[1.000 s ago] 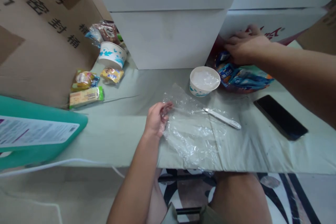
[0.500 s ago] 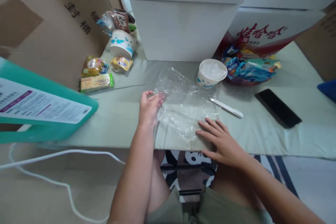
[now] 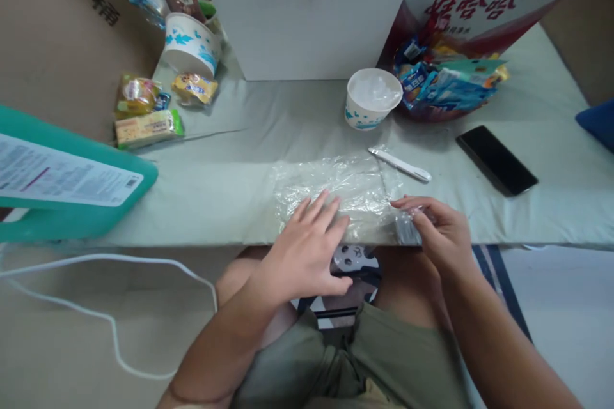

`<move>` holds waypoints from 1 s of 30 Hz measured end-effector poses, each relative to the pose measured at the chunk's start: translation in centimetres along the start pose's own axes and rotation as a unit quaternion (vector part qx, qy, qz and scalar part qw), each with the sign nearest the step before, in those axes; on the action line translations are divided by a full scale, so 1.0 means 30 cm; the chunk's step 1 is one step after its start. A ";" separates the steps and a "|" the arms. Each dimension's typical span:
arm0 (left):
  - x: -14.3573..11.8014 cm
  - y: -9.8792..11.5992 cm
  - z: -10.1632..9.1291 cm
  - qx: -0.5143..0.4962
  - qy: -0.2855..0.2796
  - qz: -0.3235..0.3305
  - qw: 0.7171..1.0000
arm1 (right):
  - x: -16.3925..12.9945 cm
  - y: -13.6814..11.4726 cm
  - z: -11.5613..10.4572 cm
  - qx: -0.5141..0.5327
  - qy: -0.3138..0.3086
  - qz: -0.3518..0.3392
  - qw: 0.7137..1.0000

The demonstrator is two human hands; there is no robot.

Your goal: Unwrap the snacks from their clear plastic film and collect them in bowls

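the clear plastic bag (image 3: 336, 195) is now laid flat along the near edge of the table (image 3: 230, 198), where half a second ago it was bunched and lifted at its left side. the left hand (image 3: 307, 249), which had been pinching the bag's left edge, is now pressed palm-down on the near part of the bag with its fingers (image 3: 319, 208) straight and slightly spread. the right hand (image 3: 439, 233), which had lain flat on the bag's near right corner, is now closed in a pinch on the right edge of the bag, where the film is gathered into a small grey bunch at the table's edge. a second ago that hand was far off at the snack basket (image 3: 446, 86), so both hands have been brought onto the bag. it is judged that the film is being smoothed and held taut between a pressing hand and a pulling one. the white plastic knife (image 3: 400, 165) is left just beyond the bag's far right corner, the paper cup (image 3: 373, 99) behind it, and the black phone (image 3: 496, 160) well to the right, none of them touched.
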State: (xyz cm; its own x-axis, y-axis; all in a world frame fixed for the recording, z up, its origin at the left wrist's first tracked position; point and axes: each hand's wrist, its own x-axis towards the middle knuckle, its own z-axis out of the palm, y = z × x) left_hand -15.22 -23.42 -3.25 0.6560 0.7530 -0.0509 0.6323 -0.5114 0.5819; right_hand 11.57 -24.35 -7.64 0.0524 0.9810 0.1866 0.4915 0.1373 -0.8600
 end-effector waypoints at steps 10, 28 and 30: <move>0.054 -0.139 -0.046 -0.354 0.210 -0.196 0.890 | -0.063 0.104 -0.112 0.001 -0.170 -0.082 0.982; 0.034 -0.175 -0.076 -0.349 0.174 -0.162 0.907 | -0.086 0.060 -0.023 -0.070 0.128 0.025 0.989; 0.047 -0.186 -0.062 -0.382 0.210 -0.192 0.879 | -0.095 0.080 -0.033 -0.146 0.116 -0.005 0.982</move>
State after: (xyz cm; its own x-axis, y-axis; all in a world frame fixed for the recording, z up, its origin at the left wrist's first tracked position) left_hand -18.61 -18.73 -5.05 0.1443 0.9778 -0.1519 0.2071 0.1203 0.9709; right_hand 13.46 -26.95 -9.78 0.2261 0.9176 0.3270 0.7203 0.0685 -0.6903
